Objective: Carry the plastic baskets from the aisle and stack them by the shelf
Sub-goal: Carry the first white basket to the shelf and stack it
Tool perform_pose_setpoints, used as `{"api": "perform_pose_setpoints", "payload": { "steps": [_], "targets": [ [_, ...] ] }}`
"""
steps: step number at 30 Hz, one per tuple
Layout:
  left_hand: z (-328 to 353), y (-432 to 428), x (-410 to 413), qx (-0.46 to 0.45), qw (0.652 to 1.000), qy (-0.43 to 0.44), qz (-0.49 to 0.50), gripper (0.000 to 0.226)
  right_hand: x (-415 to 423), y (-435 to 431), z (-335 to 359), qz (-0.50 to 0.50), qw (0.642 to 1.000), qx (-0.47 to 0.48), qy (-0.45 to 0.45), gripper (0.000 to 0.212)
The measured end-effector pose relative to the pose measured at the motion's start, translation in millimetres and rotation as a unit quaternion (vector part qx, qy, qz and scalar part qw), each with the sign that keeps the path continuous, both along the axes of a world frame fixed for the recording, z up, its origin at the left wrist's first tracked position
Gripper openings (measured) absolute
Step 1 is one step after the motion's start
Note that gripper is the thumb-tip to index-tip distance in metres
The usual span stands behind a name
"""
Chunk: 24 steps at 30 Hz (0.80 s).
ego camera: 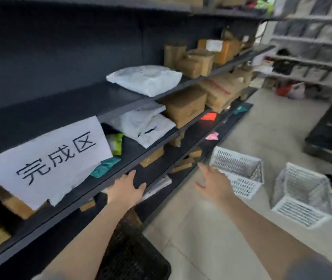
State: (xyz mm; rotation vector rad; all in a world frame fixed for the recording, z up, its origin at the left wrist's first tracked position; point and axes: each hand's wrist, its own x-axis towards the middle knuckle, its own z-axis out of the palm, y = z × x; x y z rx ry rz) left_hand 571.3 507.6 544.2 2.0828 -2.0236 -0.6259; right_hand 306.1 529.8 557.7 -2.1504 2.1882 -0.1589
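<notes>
On aisle floor, two white slatted plastic baskets (pixel 239 170) (pixel 302 197) lie uncollected, unstacked; black mesh basket (pixel 132 253) sits by dark metal shelf (pixel 120 110). Left hand (pixel 126 188) flat, spread on shelf edge; right hand (pixel 213 184) spread, empty, reaching.

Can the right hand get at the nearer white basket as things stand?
Probably yes. The right hand is open, empty and stretched toward the nearer white basket on its side by the shelf; nothing lies between them. The left hand is clear of that path.
</notes>
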Motion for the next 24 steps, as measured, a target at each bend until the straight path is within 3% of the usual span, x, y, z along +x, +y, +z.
{"api": "perform_pose_setpoints", "payload": {
  "steps": [6,11,18,24],
  "targets": [
    [67.3,-44.3,-146.8,-0.066,0.99,0.002,-0.127,0.069,-158.2,22.6,43.7,-0.148,0.989,0.0,-0.004,0.07],
    [91.4,-78.0,-260.3,-0.093,0.982,0.009,-0.162,0.07,-276.4,28.4,61.2,-0.214,0.977,-0.008,-0.021,0.07],
    [75.7,-114.3,-384.6,-0.056,0.982,0.011,-0.183,0.068,-385.5,5.8,47.7,-0.248,0.968,0.021,-0.031,0.07],
    [42.7,-184.5,-465.4,-0.03,0.986,0.004,-0.165,0.066,-459.2,-70.8,8.0,-0.261,0.962,0.045,-0.059,0.074]
  ]
}}
